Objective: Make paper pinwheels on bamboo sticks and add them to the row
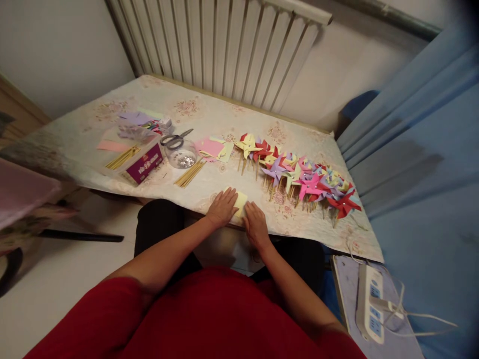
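While both hands lie flat at the near edge of the table (pixel 112 124), a small pale yellow paper square (pixel 240 202) sits between and partly under them: the left hand (pixel 222 207) rests palm-down with fingers spread over the sheet's left part, and the right hand (pixel 255 225) presses beside it on the lower right, neither one pinching anything. Paper this thin looks nearly weightless and limp; it should crease readily, slide on the patterned cloth when pushed, and tear if tugged hard, so a light pinch at a corner or free edge seems the sensible place to lift it, with the flat of the other hand holding it down. To the right along the table lies a row of finished paper pinwheels (pixel 299 174) on wooden sticks, in red, pink, yellow and purple. Further back sit loose coloured paper squares (pixel 213 148), a bundle of sticks (pixel 190 173), a clear bowl (pixel 181 154) with scissors (pixel 176 139) across it, and a purple box (pixel 144 164).
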Motion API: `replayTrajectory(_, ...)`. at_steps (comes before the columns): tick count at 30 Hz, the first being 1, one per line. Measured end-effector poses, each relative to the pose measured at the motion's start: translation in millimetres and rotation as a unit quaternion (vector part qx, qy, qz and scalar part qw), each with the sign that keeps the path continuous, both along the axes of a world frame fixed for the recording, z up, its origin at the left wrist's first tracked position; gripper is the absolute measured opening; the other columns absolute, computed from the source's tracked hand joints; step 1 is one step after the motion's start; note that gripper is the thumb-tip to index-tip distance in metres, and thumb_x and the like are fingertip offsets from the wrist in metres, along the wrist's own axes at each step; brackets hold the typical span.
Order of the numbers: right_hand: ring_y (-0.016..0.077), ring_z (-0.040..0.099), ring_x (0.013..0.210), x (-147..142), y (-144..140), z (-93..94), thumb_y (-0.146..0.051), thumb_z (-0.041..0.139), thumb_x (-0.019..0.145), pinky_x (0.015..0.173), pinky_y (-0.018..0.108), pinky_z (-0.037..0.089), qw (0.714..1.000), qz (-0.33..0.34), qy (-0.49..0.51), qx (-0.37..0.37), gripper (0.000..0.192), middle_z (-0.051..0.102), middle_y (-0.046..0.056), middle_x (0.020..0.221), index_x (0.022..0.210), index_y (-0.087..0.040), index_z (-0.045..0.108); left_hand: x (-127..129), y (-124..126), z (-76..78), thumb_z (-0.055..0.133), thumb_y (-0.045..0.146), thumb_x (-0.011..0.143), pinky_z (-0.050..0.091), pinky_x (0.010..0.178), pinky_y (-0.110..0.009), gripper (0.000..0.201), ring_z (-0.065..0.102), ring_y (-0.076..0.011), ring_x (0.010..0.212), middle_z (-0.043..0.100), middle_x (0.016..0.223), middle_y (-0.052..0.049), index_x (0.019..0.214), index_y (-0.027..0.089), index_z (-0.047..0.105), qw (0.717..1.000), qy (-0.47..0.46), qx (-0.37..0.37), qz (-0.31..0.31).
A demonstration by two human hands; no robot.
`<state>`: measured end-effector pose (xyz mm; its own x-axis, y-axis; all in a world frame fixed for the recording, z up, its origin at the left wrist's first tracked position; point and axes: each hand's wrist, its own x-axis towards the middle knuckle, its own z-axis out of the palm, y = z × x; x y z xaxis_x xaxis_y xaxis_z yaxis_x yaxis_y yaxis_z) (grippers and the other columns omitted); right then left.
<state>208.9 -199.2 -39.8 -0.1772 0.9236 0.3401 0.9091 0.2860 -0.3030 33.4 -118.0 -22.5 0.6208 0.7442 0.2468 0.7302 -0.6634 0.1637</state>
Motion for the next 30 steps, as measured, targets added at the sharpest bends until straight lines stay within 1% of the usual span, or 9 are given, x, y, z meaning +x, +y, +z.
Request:
replayTrajectory(4, 0.0284, 0.028, 0.143, 0.2, 23.1, 4.7, -0.028, 0.042, 0.098, 0.112, 0.049, 0.028, 0.999, 0.007, -0.039, -0.029, 0.045, 0.043, 0.012, 0.149, 0.141, -0.016, 0.044, 0.5, 3.9, -10.9, 0.037, 0.042, 0.095, 0.023, 0.115, -0.05, 0.056, 0.027, -0.029, 0.144, 0.037, 0.153, -0.013, 0.144, 0.016, 0.042, 0.999, 0.023, -0.011, 0.021)
replayTrajectory(9, 0.0305, 0.03, 0.142, -1.4, 37.9, 0.9, -0.034, 0.048, 0.096, 0.113, 0.054, 0.024, 0.997, 0.005, -0.069, -0.034, 0.046, 0.047, 0.014, 0.146, 0.139, -0.017, 0.047, -0.8, 4.6, -10.2, 0.037, 0.042, 0.095, 0.022, 0.115, -0.051, 0.057, 0.026, -0.0289, 0.144, 0.036, 0.154, -0.012, 0.146, 0.018, 0.039, 0.999, 0.036, -0.012, 0.018)
replayTrajectory(12, 0.0314, 0.031, 0.141, -1.4, 39.1, -1.6, -0.038, 0.047, 0.096, 0.112, 0.055, 0.023, 0.997, -0.004, -0.067, -0.028, 0.048, 0.047, 0.015, 0.145, 0.138, -0.015, 0.048, -0.3, 4.4, -9.4, 0.037, 0.043, 0.095, 0.022, 0.115, -0.051, 0.057, 0.025, -0.029, 0.144, 0.035, 0.154, -0.012, 0.146, 0.017, 0.04, 0.999, 0.041, -0.011, 0.018)
replayTrajectory(16, 0.0322, 0.032, 0.14, -0.2, 37.9, -0.3, -0.039, 0.046, 0.097, 0.112, 0.055, 0.023, 0.998, -0.022, -0.055, -0.028, 0.048, 0.046, 0.016, 0.146, 0.137, -0.014, 0.048, 0.2, 4.4, -10.1, 0.036, 0.043, 0.095, 0.022, 0.115, -0.051, 0.058, 0.025, -0.0292, 0.145, 0.034, 0.155, -0.012, 0.146, 0.015, 0.04, 0.999, 0.047, -0.012, 0.019)
replayTrajectory(24, 0.0265, 0.034, 0.139, 7.9, 35.9, -1.6, -0.028, 0.039, 0.098, 0.114, 0.048, 0.026, 0.998, -0.053, -0.016, -0.022, 0.044, 0.048, 0.016, 0.144, 0.138, -0.01, 0.047, 0.4, 4.6, -10.0, 0.035, 0.043, 0.096, 0.023, 0.115, -0.051, 0.057, 0.026, -0.0293, 0.144, 0.035, 0.154, -0.012, 0.145, 0.015, 0.041, 0.999, 0.042, -0.007, 0.02)
replayTrajectory(27, 0.0235, 0.036, 0.139, 10.4, 32.6, -2.5, -0.025, 0.036, 0.098, 0.114, 0.046, 0.027, 0.999, -0.048, -0.005, -0.005, 0.045, 0.045, 0.014, 0.147, 0.141, -0.013, 0.044, 0.7, 4.7, -10.7, 0.035, 0.042, 0.096, 0.023, 0.115, -0.051, 0.056, 0.026, -0.0294, 0.144, 0.035, 0.154, -0.012, 0.145, 0.016, 0.041, 0.999, 0.039, -0.007, 0.02)
replayTrajectory(30, 0.0224, 0.034, 0.14, 10.6, 27.3, -1.5, -0.026, 0.037, 0.099, 0.114, 0.045, 0.026, 1.0, -0.021, -0.021, 0.002, 0.044, 0.045, 0.01, 0.148, 0.141, -0.016, 0.045, 1.1, 4.5, -10.7, 0.034, 0.043, 0.096, 0.022, 0.115, -0.051, 0.057, 0.026, -0.0295, 0.144, 0.035, 0.154, -0.012, 0.145, 0.015, 0.041, 0.999, 0.038, -0.007, 0.021)
